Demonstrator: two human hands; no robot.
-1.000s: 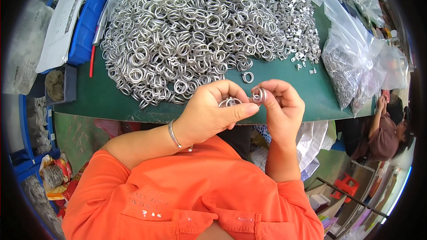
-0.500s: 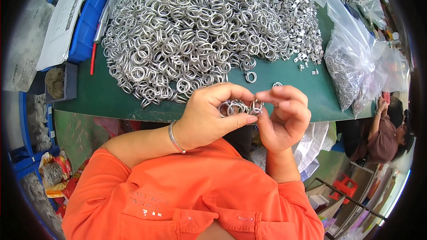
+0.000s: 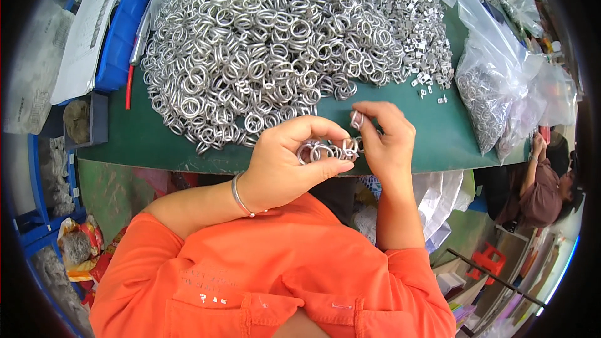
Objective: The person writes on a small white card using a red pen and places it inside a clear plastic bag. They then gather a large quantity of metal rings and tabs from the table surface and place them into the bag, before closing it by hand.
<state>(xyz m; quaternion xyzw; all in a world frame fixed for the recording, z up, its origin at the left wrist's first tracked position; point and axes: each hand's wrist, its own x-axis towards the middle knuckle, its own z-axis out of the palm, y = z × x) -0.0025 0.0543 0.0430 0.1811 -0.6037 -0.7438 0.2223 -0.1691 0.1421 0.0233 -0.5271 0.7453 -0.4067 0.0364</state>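
My left hand [image 3: 278,161] is curled around several silver metal rings [image 3: 322,151], which lie in a row between its thumb and index finger above the table's near edge. Just right of it, my right hand [image 3: 389,144] pinches a single metal ring [image 3: 357,119] between its thumb and fingertips. Whether that ring still touches the table cannot be told. Beyond both hands spreads a large heap of loose metal rings [image 3: 244,56]. Small flat metal pieces with holes [image 3: 416,37] form the heap's right side.
The green table [image 3: 128,141] carries a blue bin [image 3: 122,44] with papers [image 3: 87,31] at left, beside a red pen [image 3: 129,87]. Clear plastic bags of metal parts [image 3: 482,109] stand at right. Another person [image 3: 535,191] sits further off to the right.
My right hand has moved away from the left hand's rings, up and slightly left, and now pinches a ring. The loose ring seen on the table before the heap no longer lies there.
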